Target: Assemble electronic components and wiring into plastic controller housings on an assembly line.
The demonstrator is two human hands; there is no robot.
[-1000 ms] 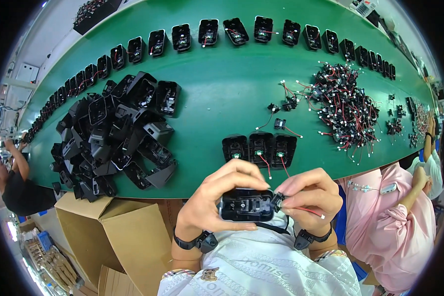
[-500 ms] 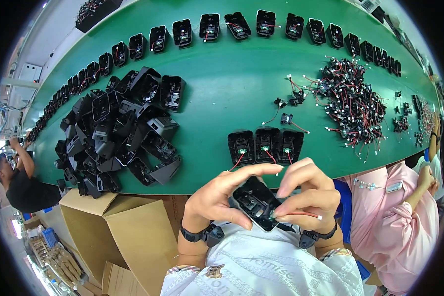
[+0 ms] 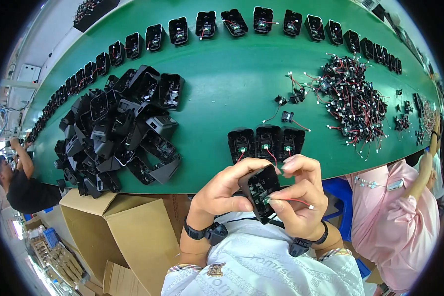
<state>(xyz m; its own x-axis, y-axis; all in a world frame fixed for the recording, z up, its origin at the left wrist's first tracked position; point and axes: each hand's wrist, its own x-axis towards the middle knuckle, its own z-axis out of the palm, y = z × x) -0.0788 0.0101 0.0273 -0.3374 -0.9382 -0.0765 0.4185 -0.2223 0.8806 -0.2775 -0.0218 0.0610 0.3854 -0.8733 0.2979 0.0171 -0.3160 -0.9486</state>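
Observation:
A black plastic housing (image 3: 262, 190) is tilted up in front of my chest, its open side toward my right hand. Wrapped round its left edge is my left hand (image 3: 226, 190), thumb near, fingers over the far end. My right hand (image 3: 303, 195) pinches a small green circuit board (image 3: 267, 201) at the housing's near right part. From that pinch a red wire lead (image 3: 297, 201) with a white plug sticks out to the right. Just beyond my hands three black housings (image 3: 268, 140) stand side by side, each with a green board and red wire inside.
A heap of black housings (image 3: 103, 133) lies left on the green table (image 3: 227, 79); a pile of wired black parts (image 3: 355, 98) lies right. Housings line the far edge. A cardboard box (image 3: 138, 232) stands below left. People sit at both sides, one in pink (image 3: 380, 212).
Both hands have shifted slightly, and the housing is turned more upright, its open side now facing further right. The right hand still pinches the board inside it.

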